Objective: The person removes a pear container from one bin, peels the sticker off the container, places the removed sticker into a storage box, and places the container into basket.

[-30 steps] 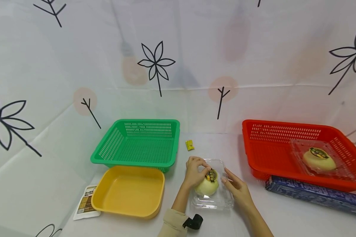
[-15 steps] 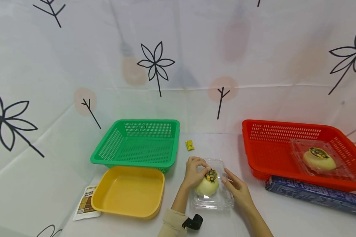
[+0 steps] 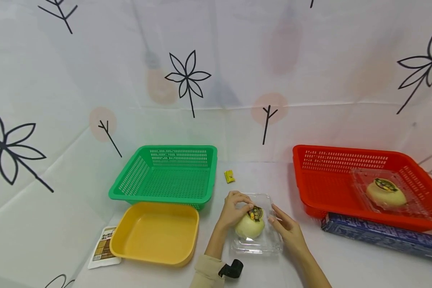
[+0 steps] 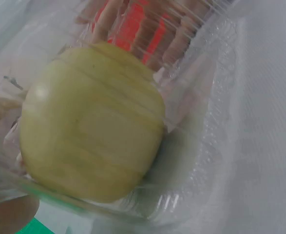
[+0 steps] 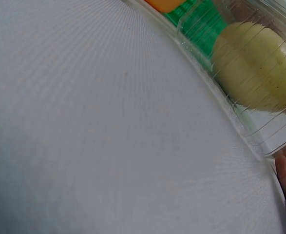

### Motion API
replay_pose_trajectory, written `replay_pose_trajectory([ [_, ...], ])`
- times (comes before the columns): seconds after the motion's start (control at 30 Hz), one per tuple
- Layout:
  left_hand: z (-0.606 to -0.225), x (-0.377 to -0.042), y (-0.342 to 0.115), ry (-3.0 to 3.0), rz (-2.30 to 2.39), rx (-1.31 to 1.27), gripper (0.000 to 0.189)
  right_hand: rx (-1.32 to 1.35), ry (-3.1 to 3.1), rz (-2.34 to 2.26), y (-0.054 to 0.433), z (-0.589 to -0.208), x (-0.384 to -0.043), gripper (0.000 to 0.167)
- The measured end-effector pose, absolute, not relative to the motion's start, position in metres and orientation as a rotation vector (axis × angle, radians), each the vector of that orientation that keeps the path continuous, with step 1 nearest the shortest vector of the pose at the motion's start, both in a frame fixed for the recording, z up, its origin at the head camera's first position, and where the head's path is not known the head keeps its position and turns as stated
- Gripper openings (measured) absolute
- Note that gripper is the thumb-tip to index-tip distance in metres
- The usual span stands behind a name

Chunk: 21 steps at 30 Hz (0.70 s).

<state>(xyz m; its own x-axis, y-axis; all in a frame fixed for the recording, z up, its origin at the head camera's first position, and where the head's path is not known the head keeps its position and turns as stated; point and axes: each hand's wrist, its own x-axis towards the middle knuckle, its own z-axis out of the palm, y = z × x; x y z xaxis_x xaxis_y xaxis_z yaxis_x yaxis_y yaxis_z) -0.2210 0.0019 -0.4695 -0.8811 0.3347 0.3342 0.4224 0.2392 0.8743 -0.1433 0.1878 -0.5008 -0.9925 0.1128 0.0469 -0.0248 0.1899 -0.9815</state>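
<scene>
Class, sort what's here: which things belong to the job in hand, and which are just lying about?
In the job:
clear box
pale fruit inside
dark label

Seemingly lying about:
green basket
yellow tray
red basket
second boxed fruit
blue box
small yellow packet
white packet

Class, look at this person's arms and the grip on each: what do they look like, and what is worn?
The left arm wears a beige sleeve, with a black, rounded device beside its cuff. The left grip is an ungloved hand. The visible right arm shows no sleeve; the right grip is ungloved too.
</scene>
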Motion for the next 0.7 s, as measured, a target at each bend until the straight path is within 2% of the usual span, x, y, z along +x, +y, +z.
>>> replay_pose_trajectory([
  [0.13,-0.4705,-0.2217,0.0007,-2.427,-1.705,-0.762,0.019,-0.097,-2.347,1.94,0.1869,-0.4998,-0.1433,0.052],
  [0.27,-0.4698,-0.2205,0.0043,-2.518,-1.424,-0.773,0.027,-0.086,-2.352,1.939,0.1873,-0.4997,-0.144,0.051],
  [0.43,-0.4656,-0.2162,0.009,-2.589,-1.122,-0.756,0.018,-0.068,-2.354,1.928,0.1881,-0.4996,-0.1446,0.051],
  [0.7,-0.4671,-0.2154,0.0098,-2.526,-1.196,-0.75,0.007,-0.012,-2.31,1.918,0.1878,-0.5,-0.1435,0.048],
])
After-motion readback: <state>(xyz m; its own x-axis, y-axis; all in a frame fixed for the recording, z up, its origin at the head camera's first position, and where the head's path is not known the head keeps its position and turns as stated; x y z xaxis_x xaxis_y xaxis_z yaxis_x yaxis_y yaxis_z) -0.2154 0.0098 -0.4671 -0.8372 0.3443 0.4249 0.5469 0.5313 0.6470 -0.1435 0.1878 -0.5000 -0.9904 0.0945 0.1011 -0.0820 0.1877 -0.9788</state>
